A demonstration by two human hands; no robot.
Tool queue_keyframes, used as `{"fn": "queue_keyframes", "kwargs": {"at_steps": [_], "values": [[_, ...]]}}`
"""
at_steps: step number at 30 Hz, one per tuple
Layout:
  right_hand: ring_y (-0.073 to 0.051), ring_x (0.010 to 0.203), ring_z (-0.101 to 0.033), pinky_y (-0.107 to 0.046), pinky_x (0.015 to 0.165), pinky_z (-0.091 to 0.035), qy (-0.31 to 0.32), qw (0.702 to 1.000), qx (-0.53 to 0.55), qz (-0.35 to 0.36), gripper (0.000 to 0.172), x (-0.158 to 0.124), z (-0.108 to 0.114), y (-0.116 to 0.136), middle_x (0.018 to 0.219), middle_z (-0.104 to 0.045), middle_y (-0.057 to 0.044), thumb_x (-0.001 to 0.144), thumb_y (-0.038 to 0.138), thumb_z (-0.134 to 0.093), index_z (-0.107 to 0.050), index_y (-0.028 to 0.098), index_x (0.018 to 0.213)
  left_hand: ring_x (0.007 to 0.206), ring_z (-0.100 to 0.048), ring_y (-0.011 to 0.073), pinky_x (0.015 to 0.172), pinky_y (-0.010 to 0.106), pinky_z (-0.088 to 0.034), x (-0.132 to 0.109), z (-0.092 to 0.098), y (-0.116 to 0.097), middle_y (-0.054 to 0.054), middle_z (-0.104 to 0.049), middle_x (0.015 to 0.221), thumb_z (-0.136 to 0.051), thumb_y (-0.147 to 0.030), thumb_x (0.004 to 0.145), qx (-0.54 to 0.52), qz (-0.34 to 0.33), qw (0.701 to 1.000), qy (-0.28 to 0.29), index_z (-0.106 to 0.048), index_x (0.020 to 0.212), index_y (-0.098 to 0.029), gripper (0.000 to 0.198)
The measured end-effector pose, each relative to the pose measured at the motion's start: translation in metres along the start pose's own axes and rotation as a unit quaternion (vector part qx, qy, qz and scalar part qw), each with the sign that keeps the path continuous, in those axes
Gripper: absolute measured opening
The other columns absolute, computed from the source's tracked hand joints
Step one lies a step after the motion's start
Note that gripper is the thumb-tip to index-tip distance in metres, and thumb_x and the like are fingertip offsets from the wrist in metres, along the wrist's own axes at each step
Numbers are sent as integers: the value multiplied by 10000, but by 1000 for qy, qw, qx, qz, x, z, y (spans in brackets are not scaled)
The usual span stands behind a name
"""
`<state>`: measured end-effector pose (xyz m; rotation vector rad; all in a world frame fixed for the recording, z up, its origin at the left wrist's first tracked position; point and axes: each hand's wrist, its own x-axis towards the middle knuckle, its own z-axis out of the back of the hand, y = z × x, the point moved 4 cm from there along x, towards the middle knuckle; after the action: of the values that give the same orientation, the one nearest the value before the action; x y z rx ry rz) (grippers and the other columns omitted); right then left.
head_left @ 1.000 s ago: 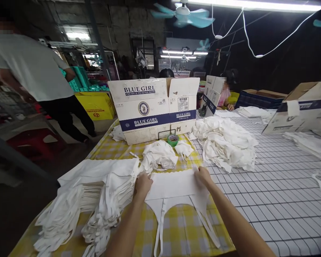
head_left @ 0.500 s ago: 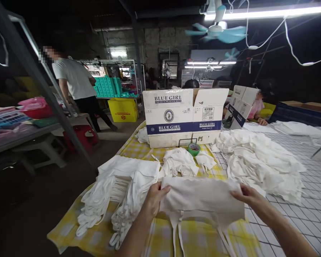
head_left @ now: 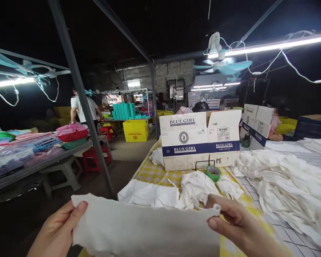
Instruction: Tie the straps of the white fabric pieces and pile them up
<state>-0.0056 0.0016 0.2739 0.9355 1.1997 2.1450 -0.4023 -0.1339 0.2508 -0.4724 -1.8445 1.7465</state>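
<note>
I hold a white cloth piece (head_left: 144, 228) up in front of me, stretched between both hands. My left hand (head_left: 57, 232) pinches its left top corner. My right hand (head_left: 232, 221) pinches its right top corner, thumb in front. Behind the cloth, a stack of white pieces (head_left: 147, 194) lies on the yellow checked table cover (head_left: 149, 173). A crumpled white piece (head_left: 196, 187) lies beside the stack.
A Blue Girl carton (head_left: 200, 141) stands on the table with a green tape roll (head_left: 213, 173) before it. A big heap of white cloth (head_left: 286, 185) lies right. A steel post (head_left: 82, 107) rises left. One person (head_left: 79, 107) stands far left; another (head_left: 274, 125) sits behind a second carton.
I have lifted the cloth piece off the table and carried it up and to the left. The view has tilted upward and swung left.
</note>
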Motion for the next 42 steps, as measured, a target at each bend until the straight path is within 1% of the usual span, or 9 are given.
{"fn": "queue_keyframes", "kwargs": {"at_steps": [3,6,8,13,26,30,34,39,42], "values": [[-132,672,-483,-217,602,-380,2,999,41,-4,292,49,-27,-26,697,-514,0,825,433,-508,-512,171,696,742,-625,230,603,273,-482,49,-16,1,35,-674,810,-587,-504,716,132,-84,986,52,-597,1008,-199,422],[-141,653,-494,-224,575,-367,-48,997,30,-54,307,104,-51,-89,676,-539,0,829,446,-459,-516,165,718,753,-610,232,647,289,-435,98,-57,23,73,-651,762,-396,-406,855,390,-197,899,34,-603,874,-165,318],[-143,621,-493,-224,551,-350,-108,982,-73,-139,280,131,-66,-142,620,-538,5,807,399,-460,-503,168,654,748,-615,226,637,289,-413,124,-89,54,99,-643,750,-329,-285,886,504,-180,843,53,-592,850,-155,296],[-159,588,-510,-242,539,-321,-130,954,-147,-227,157,154,-99,-234,580,-570,-24,721,231,-511,-520,164,579,665,-623,238,540,277,-384,149,-133,120,108,-624,676,-463,-266,831,540,-148,824,89,-617,723,-167,212],[-219,856,-563,-304,743,-408,-212,931,-240,-175,149,131,-78,-265,933,-624,-50,813,271,-457,-551,245,926,887,-547,304,741,412,-396,164,-151,141,181,-579,955,-414,-295,836,624,-199,745,131,-508,1146,-96,381],[-280,1133,-416,-381,935,-303,-286,891,-305,-178,341,96,-17,-271,1207,-494,-123,801,204,-447,-483,174,1139,1028,-468,323,827,454,-365,134,-190,120,195,-517,1119,-402,-297,832,656,-282,686,138,-340,1332,-121,534],[-329,1174,-364,-443,939,-243,-283,849,-361,-263,466,66,37,-285,1255,-457,-181,773,223,-509,-434,127,1223,1179,-395,308,940,415,-321,52,-250,96,164,-443,1284,-474,-300,799,531,-324,737,264,-334,1354,-155,590],[-255,907,-542,-374,830,-320,-221,881,-305,-287,183,41,61,-288,881,-631,-104,736,123,-500,-619,147,873,1046,-520,251,857,322,-390,-54,-332,117,85,-533,1226,-622,-420,705,267,-106,730,620,-460,1280,-249,622],[-197,867,-549,-288,779,-354,-216,910,-273,-224,172,28,68,-268,902,-632,-68,773,154,-485,-638,174,850,789,-574,189,699,282,-410,-76,-376,146,57,-631,963,-689,-480,620,134,88,791,590,-578,1114,-190,583]]}}
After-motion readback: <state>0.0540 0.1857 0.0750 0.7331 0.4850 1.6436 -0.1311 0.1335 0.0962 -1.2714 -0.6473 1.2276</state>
